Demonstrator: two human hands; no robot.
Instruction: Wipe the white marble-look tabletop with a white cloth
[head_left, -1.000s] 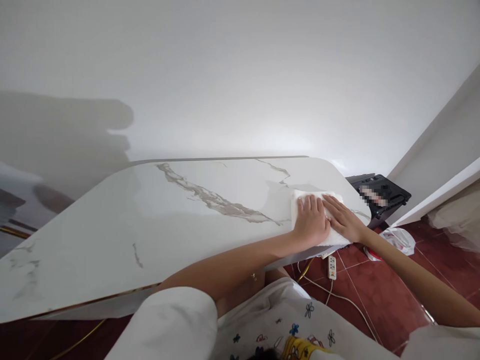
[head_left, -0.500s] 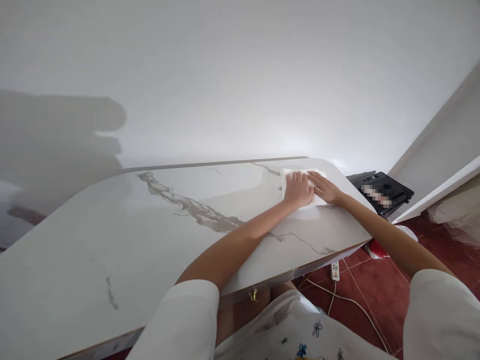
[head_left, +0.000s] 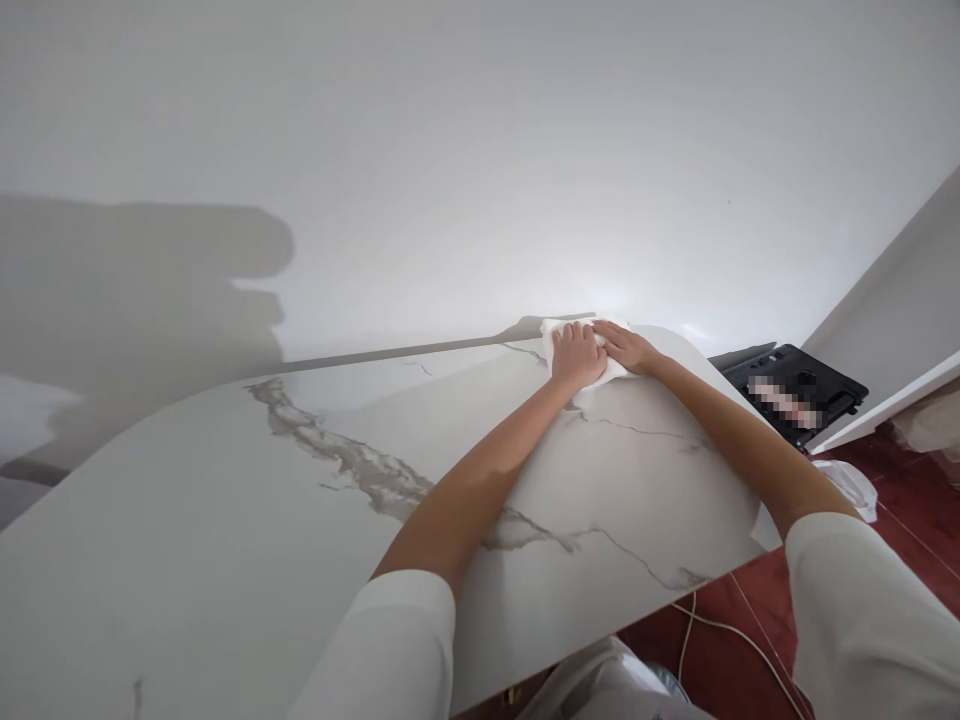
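Note:
A folded white cloth lies pressed on the far right part of a white marble-patterned tabletop, close to the wall. My left hand is closed over the cloth, its fingers bent and bunched on top. Beside it, my right hand rests flat on the same cloth, fingers stretched out toward the left hand and touching it or nearly so. Parts of the cloth are hidden under both hands.
A white wall stands along the table's far edge. Right of the table are an open black case and a white plastic bag. A pale cable runs over the red tiled floor.
Both hands have slid the cloth away from me and slightly left, up to the table's far edge by the wall. My view has tilted and moved forward over the table.

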